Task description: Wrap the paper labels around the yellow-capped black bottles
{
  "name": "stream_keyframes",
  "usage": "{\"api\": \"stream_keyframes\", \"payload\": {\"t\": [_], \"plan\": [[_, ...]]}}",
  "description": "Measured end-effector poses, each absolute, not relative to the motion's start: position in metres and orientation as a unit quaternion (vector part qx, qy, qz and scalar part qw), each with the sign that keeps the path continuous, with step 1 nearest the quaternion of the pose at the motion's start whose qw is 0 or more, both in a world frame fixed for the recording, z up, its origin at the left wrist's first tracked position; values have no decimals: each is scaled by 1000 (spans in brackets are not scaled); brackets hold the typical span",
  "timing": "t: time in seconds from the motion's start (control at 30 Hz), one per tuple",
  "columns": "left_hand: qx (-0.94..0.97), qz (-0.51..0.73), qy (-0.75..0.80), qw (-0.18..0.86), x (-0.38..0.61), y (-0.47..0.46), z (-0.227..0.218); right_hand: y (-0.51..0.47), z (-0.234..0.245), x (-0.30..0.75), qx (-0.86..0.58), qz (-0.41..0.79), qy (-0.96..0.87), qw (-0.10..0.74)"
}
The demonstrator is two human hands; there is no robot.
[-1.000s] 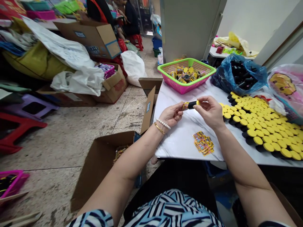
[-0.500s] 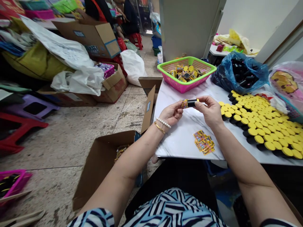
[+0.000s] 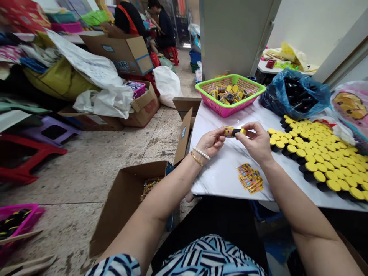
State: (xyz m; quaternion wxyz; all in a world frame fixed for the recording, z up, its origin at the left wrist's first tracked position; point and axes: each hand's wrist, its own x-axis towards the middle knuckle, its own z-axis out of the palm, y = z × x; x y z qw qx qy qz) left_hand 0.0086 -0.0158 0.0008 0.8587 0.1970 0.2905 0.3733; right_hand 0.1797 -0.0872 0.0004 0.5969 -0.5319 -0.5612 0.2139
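Between my hands, above the table, is a small black cylinder (image 3: 237,131) with a yellow cap, lying roughly level. A printed yellow sleeve (image 3: 229,132) covers its left end. My left hand (image 3: 213,141) pinches the sleeved end with thumb and forefinger, the other fingers curled. At the capped end, my right hand (image 3: 257,141) has its thumb against the cylinder and its forefinger arched over. Flat printed sleeves (image 3: 250,178) lie in a loose pile on the table below. Many upright black cylinders with yellow caps (image 3: 324,155) stand close together on the right.
A pink-and-green basket (image 3: 221,109) of sleeved cylinders sits at the back of the white table (image 3: 212,178). Beside it is a blue bag (image 3: 273,96) of black pieces. An open cardboard box (image 3: 115,207) stands on the floor at left. Two people sit farther back.
The view has shifted, so the scene sits slightly lower and more to the right. The yellow cap shows more between my right fingers. Both hands keep hold of the cylinder.
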Motion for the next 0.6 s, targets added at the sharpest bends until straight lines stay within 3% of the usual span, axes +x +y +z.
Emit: {"api": "stream_keyframes", "payload": {"t": [0.27,0.6], "plan": [[227,388,292,844,8,-15,1,-87,-1,184,-501,324,-543,592],[356,477,289,750,5,-26,1,-85,9,199,-460,272,-541,649]]}}
